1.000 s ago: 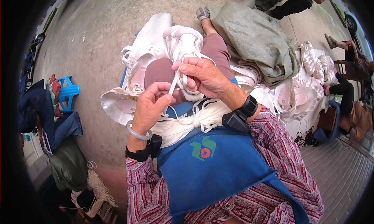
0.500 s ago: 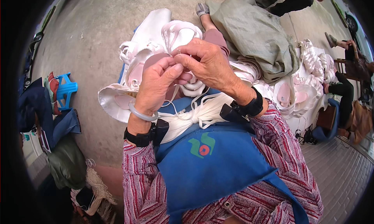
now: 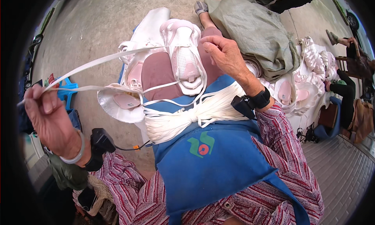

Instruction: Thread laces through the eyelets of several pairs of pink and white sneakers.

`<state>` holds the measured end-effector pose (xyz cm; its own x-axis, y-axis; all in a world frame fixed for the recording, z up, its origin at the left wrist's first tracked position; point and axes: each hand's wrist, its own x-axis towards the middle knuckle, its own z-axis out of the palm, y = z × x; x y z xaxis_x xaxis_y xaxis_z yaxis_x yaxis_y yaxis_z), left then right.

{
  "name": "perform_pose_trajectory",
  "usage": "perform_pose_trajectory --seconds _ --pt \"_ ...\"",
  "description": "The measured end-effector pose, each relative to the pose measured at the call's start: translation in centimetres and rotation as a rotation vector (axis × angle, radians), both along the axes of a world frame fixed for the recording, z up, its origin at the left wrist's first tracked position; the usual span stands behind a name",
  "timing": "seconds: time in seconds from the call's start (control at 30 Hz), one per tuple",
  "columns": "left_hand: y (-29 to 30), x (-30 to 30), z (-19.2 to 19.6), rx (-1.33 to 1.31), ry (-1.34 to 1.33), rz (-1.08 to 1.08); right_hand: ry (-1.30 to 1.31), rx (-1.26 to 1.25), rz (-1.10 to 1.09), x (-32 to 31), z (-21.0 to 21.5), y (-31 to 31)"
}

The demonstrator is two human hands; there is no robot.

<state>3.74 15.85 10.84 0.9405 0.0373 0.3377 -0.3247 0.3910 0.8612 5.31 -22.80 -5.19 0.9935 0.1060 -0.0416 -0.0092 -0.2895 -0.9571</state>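
A white and pink shoe upper (image 3: 186, 49) lies between my knees, its toe toward me. My left hand (image 3: 50, 121) is stretched out far to the left, fingers pinched on a white shoelace (image 3: 95, 62). The lace runs taut from there to the upper, and another strand hangs back toward my lap. My right hand (image 3: 226, 55) hovers just right of the upper, thumb and forefinger bent close together; whatever is between them is too small to make out. Across my lap rests a thick bundle of white shoelaces (image 3: 172, 125), tied at its middle.
More white and pink shoe uppers (image 3: 124, 102) lie left of my knees. Others (image 3: 300, 90) are piled at the right, beside a grey-green sack (image 3: 250, 33). A blue stool (image 3: 68, 92) stands at the left. Other people sit at the right.
My left hand has swung from the upper far out to the left, drawing the lace out long. My right hand has shifted slightly right, uncovering the upper.
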Motion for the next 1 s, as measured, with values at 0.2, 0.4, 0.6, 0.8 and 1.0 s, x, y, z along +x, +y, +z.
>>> perform_pose_trajectory --seconds 0.2,0.4,0.6,0.8,1.0 --pt "15.9 -4.7 3.9 0.325 -0.269 0.781 -0.047 -0.145 0.023 -0.7 -3.2 0.0" --pt "32.4 -12.3 3.7 0.08 -0.137 0.589 -0.105 -0.171 0.031 -0.5 -4.3 -0.1" --pt "36.8 -13.9 3.9 0.039 0.031 0.934 -0.11 -0.161 0.038 -0.2 -3.9 1.2" --pt "29.6 -10.9 2.7 -0.309 -0.151 0.07 -0.098 -0.061 -0.143 0.8 -1.9 -1.4" --pt "4.3 -4.3 0.4 0.16 0.047 0.575 -0.228 0.128 -0.087 0.2 1.1 -0.7"
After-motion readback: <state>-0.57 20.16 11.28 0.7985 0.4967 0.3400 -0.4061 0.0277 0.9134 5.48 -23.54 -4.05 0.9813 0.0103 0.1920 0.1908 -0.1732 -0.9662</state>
